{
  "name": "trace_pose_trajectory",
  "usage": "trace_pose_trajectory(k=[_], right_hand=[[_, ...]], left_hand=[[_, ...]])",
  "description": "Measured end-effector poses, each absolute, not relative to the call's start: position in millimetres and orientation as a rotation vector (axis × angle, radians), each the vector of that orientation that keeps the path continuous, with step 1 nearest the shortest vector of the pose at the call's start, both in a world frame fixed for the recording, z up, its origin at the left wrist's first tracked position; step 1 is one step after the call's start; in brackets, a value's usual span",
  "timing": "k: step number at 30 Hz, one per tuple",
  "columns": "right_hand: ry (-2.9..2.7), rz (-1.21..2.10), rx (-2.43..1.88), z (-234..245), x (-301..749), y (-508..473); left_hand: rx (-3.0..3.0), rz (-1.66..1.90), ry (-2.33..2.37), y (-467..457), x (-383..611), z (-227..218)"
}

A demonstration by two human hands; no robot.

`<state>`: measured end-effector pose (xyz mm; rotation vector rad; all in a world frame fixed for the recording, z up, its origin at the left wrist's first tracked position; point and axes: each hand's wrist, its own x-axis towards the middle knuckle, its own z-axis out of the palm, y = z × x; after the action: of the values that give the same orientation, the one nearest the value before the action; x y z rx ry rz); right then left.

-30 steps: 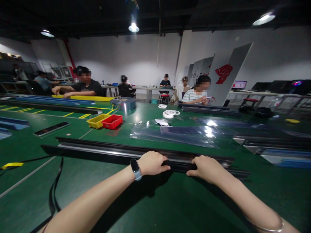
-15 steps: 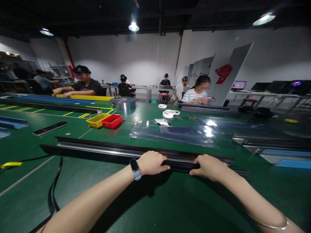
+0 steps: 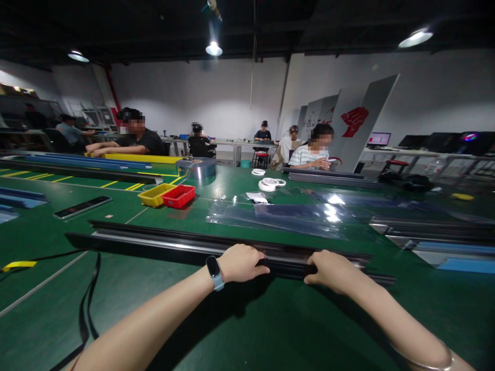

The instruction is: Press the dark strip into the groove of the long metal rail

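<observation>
A long black metal profile (image 3: 154,249) lies across the green table in front of me, its channel and a bright silver strip facing up. My left hand (image 3: 243,264), with a banded watch at the wrist, grips it near the middle, thumb on the near side and fingers over the top. Farther right, my right hand (image 3: 328,269) holds the same profile the same way. The fingertips of both hands are partly hidden behind it.
Beyond the profile lie clear plastic film (image 3: 286,216), white tape rolls (image 3: 267,184), a yellow bin (image 3: 152,198) and a red bin (image 3: 178,197). A phone (image 3: 83,206) is at left. More profiles (image 3: 436,232) rest at right. Black straps (image 3: 88,304) lie near my left arm. Several people sit beyond.
Both hands keep their hold on the profile, which stays in place. The whole view has shifted slightly downward in the picture.
</observation>
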<state>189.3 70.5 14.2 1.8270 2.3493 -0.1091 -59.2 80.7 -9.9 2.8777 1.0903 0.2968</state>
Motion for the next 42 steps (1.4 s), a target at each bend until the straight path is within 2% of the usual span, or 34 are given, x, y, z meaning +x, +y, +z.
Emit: trace_pose_trajectory(k=[7,15,31,42], right_hand=[[2.385,-0.050,1.819,9,187,69],[2.443,-0.211,1.808,17,179,64],[2.522,-0.178,1.786,16,174,59],[2.647,-0.340,1.731,21,169,55]], left_hand=[[2.866,0.266,1.111,81,-59,-10],[2.886,0.252,1.080,80,-61,-8],[2.838,0.096,1.114,81,-73,5],[2.831,0.079,1.127,79,-72,9]])
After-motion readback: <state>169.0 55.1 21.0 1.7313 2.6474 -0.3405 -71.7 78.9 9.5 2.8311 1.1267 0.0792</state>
